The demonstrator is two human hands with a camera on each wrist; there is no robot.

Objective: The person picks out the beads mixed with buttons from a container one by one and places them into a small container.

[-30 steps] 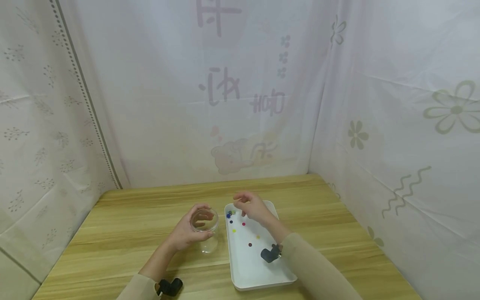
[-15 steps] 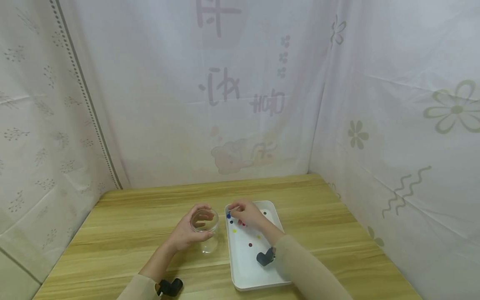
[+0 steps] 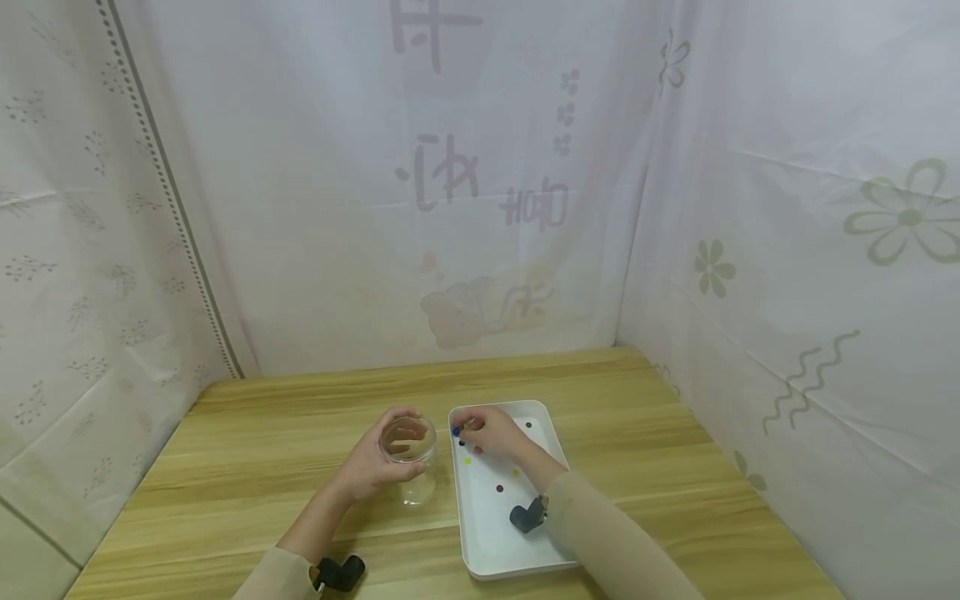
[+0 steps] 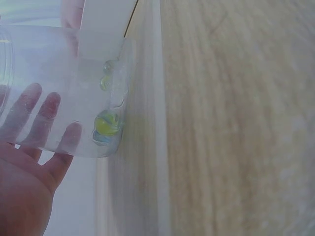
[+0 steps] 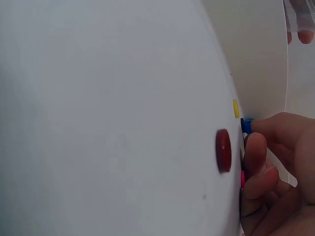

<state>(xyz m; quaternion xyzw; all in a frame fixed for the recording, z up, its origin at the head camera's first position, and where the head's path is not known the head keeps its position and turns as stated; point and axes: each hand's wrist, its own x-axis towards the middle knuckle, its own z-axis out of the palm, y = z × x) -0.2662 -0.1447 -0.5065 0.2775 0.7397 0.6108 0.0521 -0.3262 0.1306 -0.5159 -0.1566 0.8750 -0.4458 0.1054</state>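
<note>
My left hand grips a clear plastic jar upright on the table, left of the white tray. Several glass marbles, some yellow-swirled, lie at the jar's bottom in the left wrist view. My right hand reaches down into the tray's far left corner, fingers bent. A blue marble sits right at its fingertips; the right wrist view shows a blue piece there too. I cannot tell whether the fingers pinch a marble. The curled fingers partly cover a pink-red disc.
Small flat, button-like discs are spread over the tray: a dark red one, a yellow one, an orange-yellow one and a dark green one. The wooden table ends at pale patterned curtains behind and on both sides.
My right hand has come down and left, from over the tray's far end to the marbles in the corner, uncovering the dark green disc. The left hand and jar stay put.
</note>
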